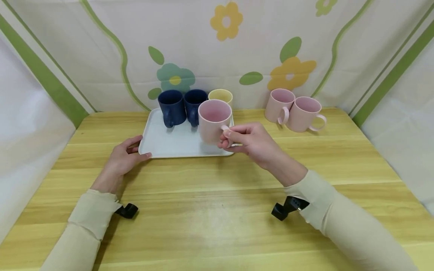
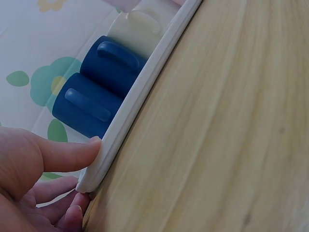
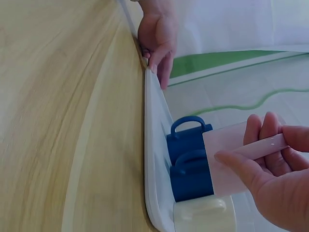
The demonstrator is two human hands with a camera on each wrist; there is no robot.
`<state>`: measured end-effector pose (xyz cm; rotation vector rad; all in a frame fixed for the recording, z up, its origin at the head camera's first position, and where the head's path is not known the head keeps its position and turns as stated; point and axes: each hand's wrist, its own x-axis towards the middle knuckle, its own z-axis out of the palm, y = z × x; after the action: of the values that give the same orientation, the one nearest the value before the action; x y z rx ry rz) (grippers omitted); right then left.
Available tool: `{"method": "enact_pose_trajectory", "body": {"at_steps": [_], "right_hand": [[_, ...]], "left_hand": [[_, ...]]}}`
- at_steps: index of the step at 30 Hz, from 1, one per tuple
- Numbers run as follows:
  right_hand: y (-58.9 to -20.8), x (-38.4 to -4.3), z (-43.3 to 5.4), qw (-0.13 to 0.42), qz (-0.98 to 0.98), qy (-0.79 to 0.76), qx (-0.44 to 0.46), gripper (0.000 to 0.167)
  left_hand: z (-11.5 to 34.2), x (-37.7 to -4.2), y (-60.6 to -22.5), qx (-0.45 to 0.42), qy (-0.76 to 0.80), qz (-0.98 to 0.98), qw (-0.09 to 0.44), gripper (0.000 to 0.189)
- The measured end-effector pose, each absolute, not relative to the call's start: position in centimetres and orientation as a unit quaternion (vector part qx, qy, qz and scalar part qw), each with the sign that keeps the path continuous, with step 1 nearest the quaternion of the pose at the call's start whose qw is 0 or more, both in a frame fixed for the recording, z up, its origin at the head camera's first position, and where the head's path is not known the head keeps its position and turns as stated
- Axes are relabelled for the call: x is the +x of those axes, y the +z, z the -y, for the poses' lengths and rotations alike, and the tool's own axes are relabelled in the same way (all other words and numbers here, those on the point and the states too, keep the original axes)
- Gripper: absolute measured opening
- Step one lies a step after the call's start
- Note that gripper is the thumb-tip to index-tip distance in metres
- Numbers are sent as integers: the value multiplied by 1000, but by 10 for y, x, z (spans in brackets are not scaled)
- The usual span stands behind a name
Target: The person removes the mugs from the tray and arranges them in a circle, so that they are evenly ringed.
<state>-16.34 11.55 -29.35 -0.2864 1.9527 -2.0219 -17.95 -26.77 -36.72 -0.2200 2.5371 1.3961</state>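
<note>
My right hand [image 1: 249, 145] grips a pink mug [image 1: 213, 126] by its handle, the mug upright over the right part of the white tray [image 1: 169, 145]. In the right wrist view the pink mug [image 3: 227, 154] looks raised off the tray. At the tray's front left corner, my left hand [image 1: 125, 156] holds the rim, its thumb [image 2: 72, 155] on top and the other fingers at the side and below. Two navy mugs [image 1: 172, 107] [image 1: 194, 103] stand side by side along the tray's back. Beside them is a yellow mug [image 1: 221, 96], partly hidden behind the pink one.
Two more pink mugs [image 1: 279, 105] [image 1: 304, 113] stand close together on the wooden table [image 1: 210, 210], right of the tray. A white curtain [image 1: 190, 41] with printed flowers hangs behind the table.
</note>
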Motion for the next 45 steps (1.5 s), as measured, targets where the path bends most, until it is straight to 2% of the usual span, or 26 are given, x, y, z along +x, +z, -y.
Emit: {"method": "enact_pose_trajectory", "body": {"at_steps": [11,19,30,45], "right_hand": [[-296,-166,-141,115,-653,-746,-67,21],[-302,-172,-148,88,-618,-781,-6,18],[-315,-182,-147,36,-609,-789,68,44],[-331,-199,-141,5,-593,-793,142,39]], "left_hand": [[274,-178,-370,-83,479,-864,131,88],[275,-178,-372,-85,476,-865,136,88],[274,-177,-371,-86,478,-863,138,89],[274,-178,-371,-87,484,-860,138,88]]}}
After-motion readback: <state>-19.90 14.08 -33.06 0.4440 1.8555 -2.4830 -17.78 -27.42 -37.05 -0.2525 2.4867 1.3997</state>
